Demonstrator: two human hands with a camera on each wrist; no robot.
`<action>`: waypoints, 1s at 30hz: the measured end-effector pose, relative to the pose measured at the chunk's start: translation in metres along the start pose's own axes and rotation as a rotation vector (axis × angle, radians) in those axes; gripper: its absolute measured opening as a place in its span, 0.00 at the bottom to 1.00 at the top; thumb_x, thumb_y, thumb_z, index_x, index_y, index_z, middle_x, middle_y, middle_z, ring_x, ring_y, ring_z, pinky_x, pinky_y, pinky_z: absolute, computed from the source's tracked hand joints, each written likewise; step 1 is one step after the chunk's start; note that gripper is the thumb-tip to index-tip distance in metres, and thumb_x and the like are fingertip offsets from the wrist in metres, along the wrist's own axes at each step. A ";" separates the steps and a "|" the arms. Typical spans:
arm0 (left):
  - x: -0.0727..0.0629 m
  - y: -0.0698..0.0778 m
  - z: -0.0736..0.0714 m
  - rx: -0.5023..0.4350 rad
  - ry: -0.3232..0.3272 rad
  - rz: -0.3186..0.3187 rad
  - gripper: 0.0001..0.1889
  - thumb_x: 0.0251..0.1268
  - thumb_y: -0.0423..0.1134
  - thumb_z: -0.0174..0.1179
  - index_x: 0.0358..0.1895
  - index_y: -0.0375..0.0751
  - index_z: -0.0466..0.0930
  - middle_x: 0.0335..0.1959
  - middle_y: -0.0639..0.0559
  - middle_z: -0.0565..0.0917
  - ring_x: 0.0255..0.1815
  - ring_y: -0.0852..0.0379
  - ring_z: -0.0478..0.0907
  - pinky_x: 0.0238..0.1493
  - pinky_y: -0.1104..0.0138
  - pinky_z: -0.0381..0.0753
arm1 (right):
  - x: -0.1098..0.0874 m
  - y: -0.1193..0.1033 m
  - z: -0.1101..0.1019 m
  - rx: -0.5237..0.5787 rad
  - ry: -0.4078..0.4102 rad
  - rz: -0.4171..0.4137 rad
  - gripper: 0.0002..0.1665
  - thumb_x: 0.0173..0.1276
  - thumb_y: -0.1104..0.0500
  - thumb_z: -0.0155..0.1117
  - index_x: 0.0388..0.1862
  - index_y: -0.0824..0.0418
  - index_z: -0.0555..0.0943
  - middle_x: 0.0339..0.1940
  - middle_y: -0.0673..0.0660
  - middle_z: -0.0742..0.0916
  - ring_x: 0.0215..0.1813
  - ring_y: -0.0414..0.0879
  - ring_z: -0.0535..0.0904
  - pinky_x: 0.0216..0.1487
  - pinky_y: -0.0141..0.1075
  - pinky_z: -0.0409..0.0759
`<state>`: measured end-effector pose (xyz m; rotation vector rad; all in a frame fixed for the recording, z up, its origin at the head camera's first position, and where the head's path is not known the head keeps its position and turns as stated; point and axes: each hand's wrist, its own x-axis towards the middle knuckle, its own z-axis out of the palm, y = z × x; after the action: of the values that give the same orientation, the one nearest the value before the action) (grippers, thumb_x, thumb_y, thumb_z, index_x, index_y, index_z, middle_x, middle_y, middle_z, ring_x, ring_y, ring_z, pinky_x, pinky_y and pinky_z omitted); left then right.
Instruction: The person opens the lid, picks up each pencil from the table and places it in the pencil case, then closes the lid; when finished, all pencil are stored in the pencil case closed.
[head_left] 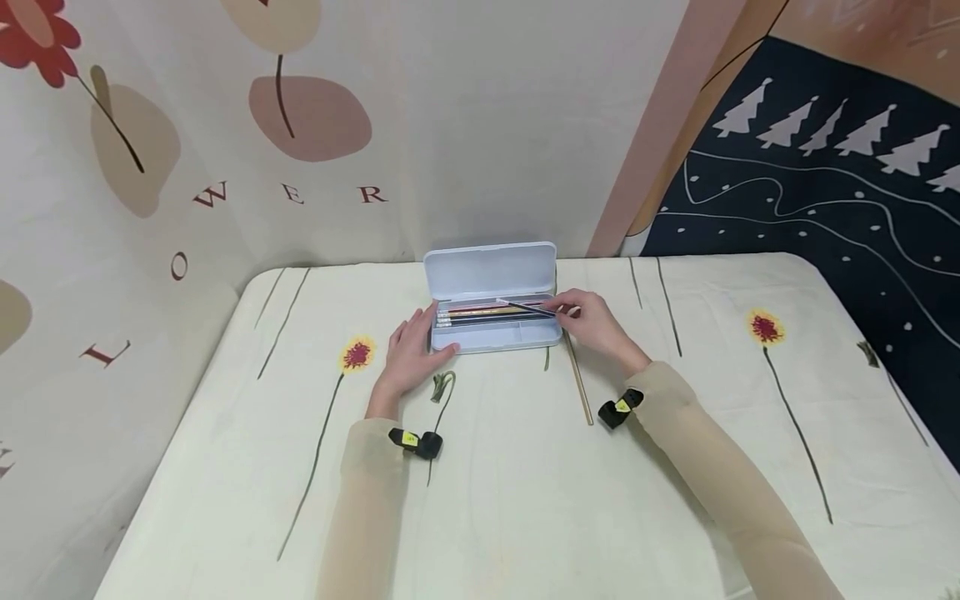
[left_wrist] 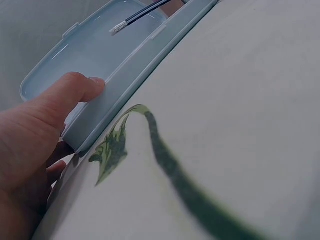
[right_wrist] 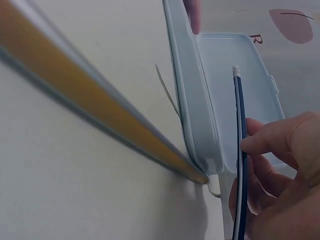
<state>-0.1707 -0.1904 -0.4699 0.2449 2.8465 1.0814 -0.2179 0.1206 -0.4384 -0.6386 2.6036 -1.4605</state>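
A light blue pencil case [head_left: 491, 271] lies on the table with its hinged lid raised at the back. Several pencils [head_left: 472, 317], their white eraser ends to the left, lie side by side in it. My left hand [head_left: 408, 354] holds the case at its left end, the thumb on the front wall [left_wrist: 125, 70] and the fingers behind the end, partly hidden. Between thumb and fingers, my right hand [head_left: 592, 321] pinches a dark blue and white striped pencil [right_wrist: 240, 115]. This pencil slants over the case's right part, its eraser end pointing left.
A gold-coloured pencil [head_left: 577, 383] lies on the table just right of the case, close to my right wrist. The pale tablecloth [head_left: 510, 500] has printed flowers. Behind the table hangs a curtain [head_left: 480, 125] with letters, and a dark cloth [head_left: 810, 192] with trees hangs at the right.
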 end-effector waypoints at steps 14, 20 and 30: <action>0.001 0.000 0.000 0.007 0.000 -0.002 0.45 0.64 0.50 0.61 0.77 0.37 0.47 0.75 0.42 0.56 0.76 0.45 0.44 0.73 0.53 0.35 | 0.018 -0.011 0.023 -0.037 -0.064 -0.039 0.18 0.62 0.76 0.52 0.45 0.69 0.85 0.44 0.64 0.85 0.40 0.51 0.74 0.41 0.37 0.73; 0.000 0.000 0.000 0.005 0.000 -0.004 0.45 0.64 0.50 0.61 0.77 0.37 0.47 0.75 0.41 0.55 0.76 0.45 0.44 0.73 0.53 0.35 | 0.027 -0.015 0.035 -0.078 -0.092 -0.063 0.18 0.62 0.77 0.53 0.45 0.69 0.85 0.44 0.64 0.85 0.45 0.52 0.77 0.47 0.41 0.77; 0.000 0.002 0.000 0.007 0.002 -0.005 0.45 0.63 0.50 0.61 0.77 0.37 0.48 0.75 0.41 0.56 0.76 0.44 0.44 0.73 0.52 0.36 | 0.041 -0.024 0.049 -0.184 -0.106 -0.101 0.17 0.63 0.77 0.55 0.43 0.67 0.86 0.41 0.61 0.85 0.43 0.51 0.78 0.48 0.42 0.77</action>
<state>-0.1706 -0.1893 -0.4683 0.2371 2.8511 1.0715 -0.2340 0.0541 -0.4401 -0.8538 2.6778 -1.1835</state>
